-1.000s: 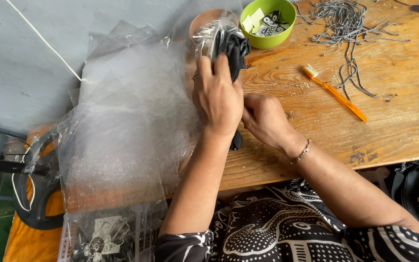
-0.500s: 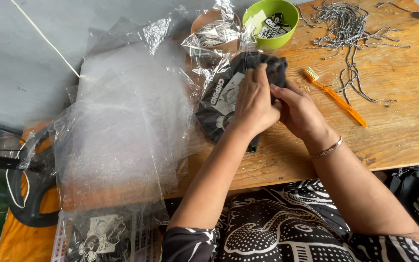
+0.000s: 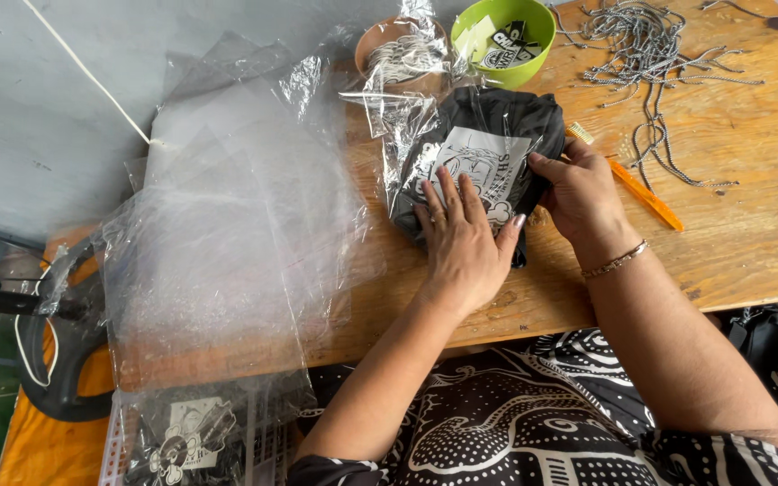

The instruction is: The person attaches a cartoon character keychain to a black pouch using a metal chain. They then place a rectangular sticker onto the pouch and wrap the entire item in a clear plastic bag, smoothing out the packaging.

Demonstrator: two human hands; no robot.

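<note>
Since half a second earlier the folded black garment [image 3: 483, 166] had come down flatter on the counter [image 3: 749, 225], and the left hand [image 3: 461, 238] had slid from gripping its edge to lying on top of it. Left hand was open, fingers spread flat, pressing the garment's near left part, a ring on one finger. Right hand [image 3: 578, 193] was curled on the garment's right edge, thumb on top, fingers tucked out of sight under or behind the cloth, a bracelet at the wrist. Garment lay between both hands, partly inside a clear plastic bag [image 3: 398, 121] whose loose mouth stood crumpled at its upper left. A white printed panel with dark drawing faced up on the black cloth.

Left of it a stack of clear plastic bags [image 3: 227, 234] covered the counter's left end and hung over its edge. Behind the garment sat a green bowl [image 3: 524, 22] holding black and white printed tags, with a brown bowl [image 3: 380, 40] just left of it under plastic. An orange toothbrush [image 3: 641, 193] lay just right of the right hand. Farther back right, a heap of grey-white cords [image 3: 659, 63]. Bottom left, a basket [image 3: 254, 441] held bagged black garments with white prints.
</note>
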